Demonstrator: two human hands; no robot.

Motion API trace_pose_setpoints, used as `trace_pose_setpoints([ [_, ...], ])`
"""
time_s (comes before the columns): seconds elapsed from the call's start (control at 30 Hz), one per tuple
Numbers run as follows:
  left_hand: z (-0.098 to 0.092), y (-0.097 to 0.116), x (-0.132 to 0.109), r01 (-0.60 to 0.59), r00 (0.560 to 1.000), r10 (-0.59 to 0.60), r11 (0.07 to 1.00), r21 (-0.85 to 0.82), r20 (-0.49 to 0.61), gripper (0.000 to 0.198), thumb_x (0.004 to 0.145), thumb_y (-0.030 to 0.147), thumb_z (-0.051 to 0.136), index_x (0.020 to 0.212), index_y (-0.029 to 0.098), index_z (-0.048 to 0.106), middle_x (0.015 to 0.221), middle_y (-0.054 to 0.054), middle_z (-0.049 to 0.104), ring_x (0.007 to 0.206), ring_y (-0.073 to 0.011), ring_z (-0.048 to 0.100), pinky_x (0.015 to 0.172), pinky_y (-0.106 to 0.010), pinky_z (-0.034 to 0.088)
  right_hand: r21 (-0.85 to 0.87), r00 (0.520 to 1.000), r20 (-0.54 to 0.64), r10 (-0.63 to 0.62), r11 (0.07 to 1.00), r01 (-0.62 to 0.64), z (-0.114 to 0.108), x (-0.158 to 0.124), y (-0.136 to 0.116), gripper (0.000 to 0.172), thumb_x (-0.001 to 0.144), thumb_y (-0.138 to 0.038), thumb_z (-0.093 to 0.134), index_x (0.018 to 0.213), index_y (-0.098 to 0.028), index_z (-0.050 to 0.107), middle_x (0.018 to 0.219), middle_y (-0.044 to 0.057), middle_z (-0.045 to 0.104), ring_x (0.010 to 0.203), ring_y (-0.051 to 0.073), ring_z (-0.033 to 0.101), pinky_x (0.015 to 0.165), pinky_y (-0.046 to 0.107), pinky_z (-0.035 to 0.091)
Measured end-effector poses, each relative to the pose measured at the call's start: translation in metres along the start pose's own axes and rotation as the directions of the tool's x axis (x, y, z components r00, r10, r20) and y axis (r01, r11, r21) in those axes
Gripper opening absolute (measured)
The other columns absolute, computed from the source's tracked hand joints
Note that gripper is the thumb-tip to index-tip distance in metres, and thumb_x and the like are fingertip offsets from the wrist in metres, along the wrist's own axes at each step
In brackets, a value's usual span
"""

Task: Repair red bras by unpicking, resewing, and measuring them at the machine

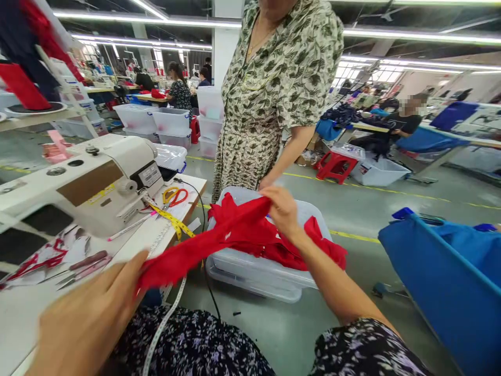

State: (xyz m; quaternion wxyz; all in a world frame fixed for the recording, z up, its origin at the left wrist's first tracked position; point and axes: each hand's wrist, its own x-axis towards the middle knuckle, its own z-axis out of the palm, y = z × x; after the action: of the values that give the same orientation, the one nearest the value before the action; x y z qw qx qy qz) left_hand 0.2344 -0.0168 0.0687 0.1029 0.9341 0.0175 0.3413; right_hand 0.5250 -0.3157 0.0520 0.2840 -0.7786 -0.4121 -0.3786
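Observation:
A red fabric piece is stretched in a band between my two hands. My left hand, low at the left near the sewing table, is closed on one end and slightly blurred. Over the plastic bin, my right hand pinches the other end. Beneath the band, a pile of red cloth fills the clear plastic bin and hangs over its rim. Another person's arm reaches down behind my right hand; that person's own hand is partly hidden.
A white sewing machine stands on the table at left, with scissors, a yellow tape measure and thread snips. A person in a patterned dress stands beyond the bin. A blue cloth cart is at right.

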Motion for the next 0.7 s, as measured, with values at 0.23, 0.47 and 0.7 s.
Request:
trace_pose_setpoints([
  [0.23,0.179,0.046,0.102,-0.287,0.872,0.206,0.95,0.124,0.444,0.053,0.094,0.003,0.036,0.142,0.018,0.052,0.14,-0.012,0.058,0.125,-0.0265,0.057,0.115,-0.046,0.035,-0.416,0.94,0.045,0.339,0.862,-0.291,-0.118,-0.126,0.094,0.06,0.067,-0.004,0.038,0.115,-0.018,0.07,0.116,0.012,0.07,0.115,0.026,0.062,0.101,0.049,0.046],
  [0.47,0.261,0.048,0.037,-0.23,0.779,0.109,0.966,0.119,0.617,0.064,0.084,-0.002,0.044,0.142,0.024,0.054,0.143,-0.016,0.055,0.132,-0.0361,0.051,0.11,-0.064,0.033,-0.652,0.615,0.433,0.659,0.7,-0.291,-0.105,-0.247,0.06,0.072,0.064,0.002,0.038,0.13,-0.011,0.063,0.136,0.015,0.062,0.124,0.024,0.059,0.102,0.039,0.049],
  [0.7,0.223,0.033,0.009,-0.21,0.805,0.088,0.967,0.143,0.587,0.064,0.084,0.003,0.048,0.145,0.02,0.049,0.148,-0.019,0.048,0.14,-0.0361,0.042,0.115,-0.063,0.026,-0.763,0.305,0.545,0.781,0.612,-0.206,-0.109,-0.179,0.064,0.049,0.075,-0.006,0.053,0.12,-0.016,0.068,0.116,0.019,0.071,0.108,0.033,0.067,0.09,0.044,0.049],
])
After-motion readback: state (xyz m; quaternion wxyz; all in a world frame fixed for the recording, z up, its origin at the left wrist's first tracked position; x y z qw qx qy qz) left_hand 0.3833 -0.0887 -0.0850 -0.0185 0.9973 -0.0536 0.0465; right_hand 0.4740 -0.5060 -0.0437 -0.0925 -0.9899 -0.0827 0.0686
